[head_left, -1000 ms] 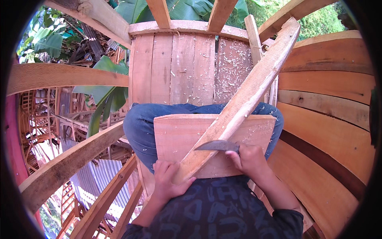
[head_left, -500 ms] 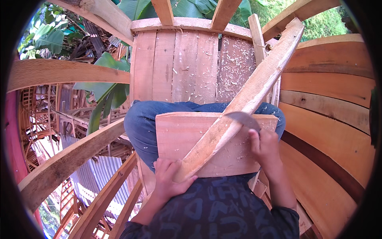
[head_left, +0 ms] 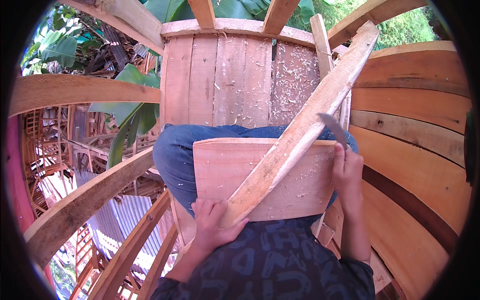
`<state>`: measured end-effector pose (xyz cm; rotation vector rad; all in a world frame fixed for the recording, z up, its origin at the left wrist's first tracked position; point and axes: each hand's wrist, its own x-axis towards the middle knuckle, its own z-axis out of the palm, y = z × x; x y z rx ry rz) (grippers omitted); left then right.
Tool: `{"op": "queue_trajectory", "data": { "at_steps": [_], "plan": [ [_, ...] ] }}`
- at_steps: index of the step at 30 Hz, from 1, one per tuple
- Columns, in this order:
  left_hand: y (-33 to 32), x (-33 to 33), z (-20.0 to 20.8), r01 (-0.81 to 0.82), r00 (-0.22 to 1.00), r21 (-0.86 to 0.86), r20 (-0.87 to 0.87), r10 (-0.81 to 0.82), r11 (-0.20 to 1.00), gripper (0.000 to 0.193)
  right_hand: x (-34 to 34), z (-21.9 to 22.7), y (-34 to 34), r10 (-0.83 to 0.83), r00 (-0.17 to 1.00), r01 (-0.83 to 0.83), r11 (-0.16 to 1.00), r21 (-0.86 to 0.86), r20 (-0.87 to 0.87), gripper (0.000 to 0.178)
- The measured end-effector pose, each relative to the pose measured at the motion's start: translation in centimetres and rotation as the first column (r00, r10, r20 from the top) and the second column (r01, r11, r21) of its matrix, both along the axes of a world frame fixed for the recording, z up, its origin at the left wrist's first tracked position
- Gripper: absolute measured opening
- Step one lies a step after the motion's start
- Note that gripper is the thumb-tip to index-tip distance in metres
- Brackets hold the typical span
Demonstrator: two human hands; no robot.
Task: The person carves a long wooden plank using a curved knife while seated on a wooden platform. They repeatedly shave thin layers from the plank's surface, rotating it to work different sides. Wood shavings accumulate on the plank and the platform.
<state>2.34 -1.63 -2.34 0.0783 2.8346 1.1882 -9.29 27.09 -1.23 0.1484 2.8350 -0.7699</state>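
Observation:
A long rough wooden plank (head_left: 300,127) slants from my left hand up to the far right, its right-hand edge cut pale and uneven. Under it, a wide flat board (head_left: 225,162) lies across my lap. My left hand (head_left: 214,220) grips the plank's near end, thumb along its side and fingers over the edge. In my right hand (head_left: 348,170) is a knife with a curved dark blade (head_left: 334,127), closed round a handle that the fingers hide. The blade points up and left, beside the plank's cut edge and seemingly apart from it.
Wood shavings lie scattered over the plank floor (head_left: 230,80) ahead. Upright boards form a wall (head_left: 410,145) close on my right. Wooden beams (head_left: 90,200) frame an open side at left, with corrugated metal sheets (head_left: 125,225) below. A narrow wooden post (head_left: 321,47) stands at the far right.
My right hand with the knife has moved right and slightly up, taking the blade off the plank's edge. My left hand keeps its hold on the plank.

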Motion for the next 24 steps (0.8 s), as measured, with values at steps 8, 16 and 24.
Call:
{"op": "queue_trajectory", "data": {
  "at_steps": [8,16,24],
  "plan": [
    [0.1,-0.3,0.0,0.019,1.0,-0.017,0.004,-0.019,1.0,0.056,0.4,0.6,-0.8,0.179,0.983,-0.178,0.984,-0.019,0.052,0.044],
    [0.2,-0.4,-0.4,0.032,0.999,-0.072,0.031,-0.03,0.997,0.053,2.5,0.5,-0.8,0.204,0.976,-0.206,0.978,0.019,0.077,0.047],
    [0.1,0.0,-0.9,0.008,0.999,-0.044,0.032,-0.007,0.999,0.056,0.5,0.2,1.4,-0.087,0.996,0.087,0.996,0.015,0.019,0.042]
  ]
}}
